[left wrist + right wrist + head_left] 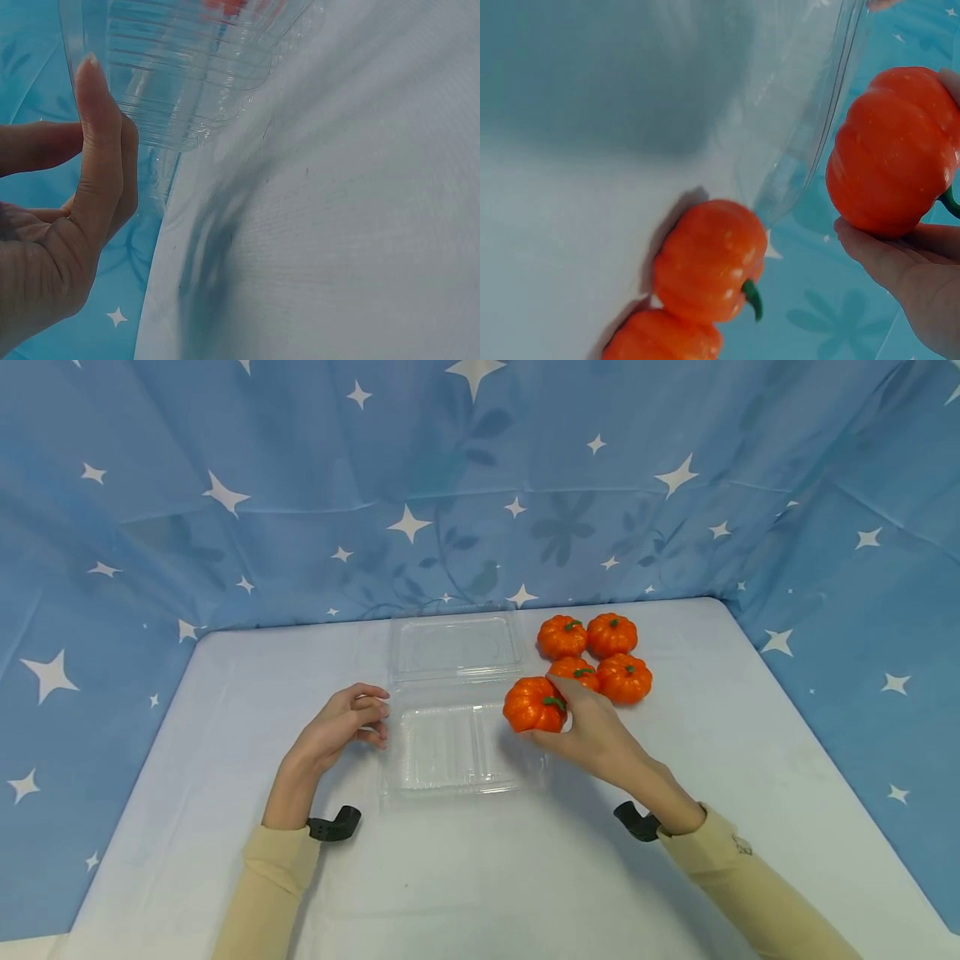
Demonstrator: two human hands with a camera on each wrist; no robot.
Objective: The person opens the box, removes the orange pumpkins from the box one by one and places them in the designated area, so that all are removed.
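Note:
In the head view my right hand (600, 739) grips a small orange pumpkin (531, 706) with a green stem, between thumb and fingers. The held pumpkin (896, 154) is lifted over the right part of a clear plastic clamshell box (442, 747), whose lid (457, 645) lies opened out toward the back. At the box's left edge is my left hand (341, 727), fingers loosely bent and holding nothing. The left wrist view shows the left fingers (97, 142) right at the wall of the clear box (187, 67).
Several more pumpkins (611, 635) stand in a cluster on the white-covered table (480, 877), behind and to the right of the box. A blue curtain (300, 527) with white stars hangs along the back and sides.

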